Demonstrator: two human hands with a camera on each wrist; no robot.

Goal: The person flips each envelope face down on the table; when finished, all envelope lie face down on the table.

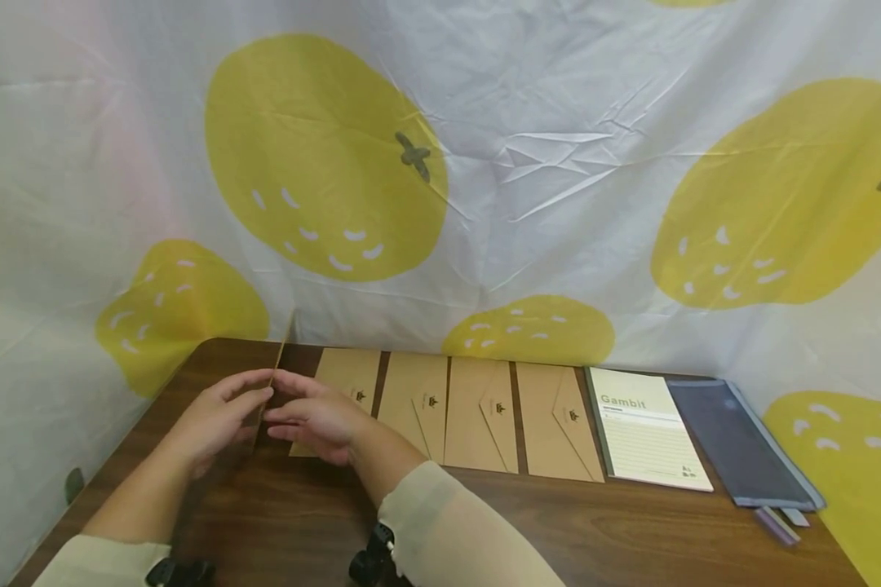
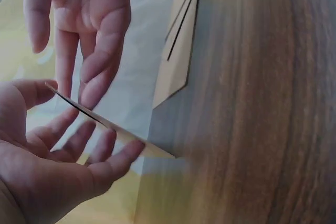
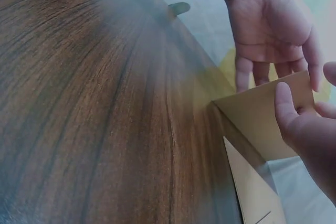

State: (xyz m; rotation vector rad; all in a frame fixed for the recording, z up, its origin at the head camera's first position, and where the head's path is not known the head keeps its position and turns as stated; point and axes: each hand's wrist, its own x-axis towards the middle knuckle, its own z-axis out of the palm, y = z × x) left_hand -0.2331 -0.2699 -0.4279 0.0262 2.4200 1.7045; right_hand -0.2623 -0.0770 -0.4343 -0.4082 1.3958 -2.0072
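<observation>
envelope (image 3: 255, 115): on edge, long side pointing away, between both hands
left hand (image 1: 209, 417): curled round it
right hand (image 1: 325, 420): touching, can't tell if pinching tbh

Four brown envelopes (image 1: 482, 416) lie flat in a row across a dark wood-grain surface (image 1: 617, 534), beside a pale notebook (image 1: 649, 432) marked "Gambit" and, at far right, a blue-gray pouch (image 1: 741, 440). A small purple item (image 1: 776, 526) and a pale strip (image 1: 796, 517) show at the pouch's near edge.

Soft, dim light, wrist views seemingly hazy
</observation>
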